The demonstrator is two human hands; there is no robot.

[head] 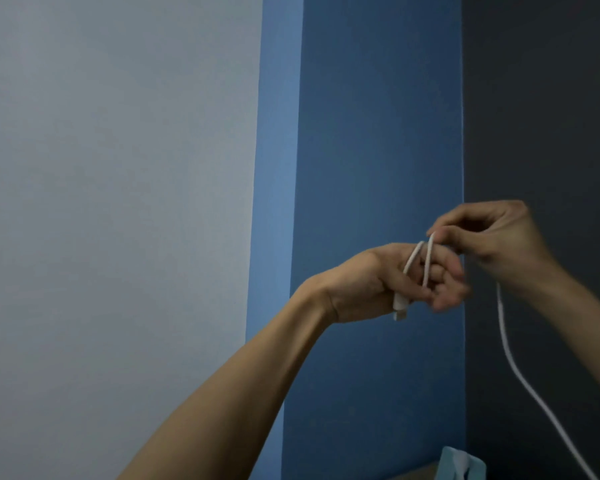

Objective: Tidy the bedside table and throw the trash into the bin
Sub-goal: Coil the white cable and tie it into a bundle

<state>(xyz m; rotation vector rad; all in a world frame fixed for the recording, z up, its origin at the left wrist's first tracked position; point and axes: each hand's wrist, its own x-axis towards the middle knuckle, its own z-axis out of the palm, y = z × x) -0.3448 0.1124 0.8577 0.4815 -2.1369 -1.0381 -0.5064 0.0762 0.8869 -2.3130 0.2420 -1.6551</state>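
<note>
Head view: two raised hands hold a white cable in front of a blue wall
The left hand [378,282] has its fingers curled, with two loops of the white cable [530,386] lying across them and running roughly up and down; the cable's white plug [399,306] sticks out under this hand, pointing down. The right hand [499,237], just beside and slightly above the left, pinches the cable between thumb and fingertips at the top of the loops. From below the right hand the free length hangs down, then sweeps toward the lower right corner. Behind are a pale grey wall [118,168], a blue wall band [378,133] and a dark wall [541,98]; a light blue object [461,467] pokes in at the bottom edge
</note>
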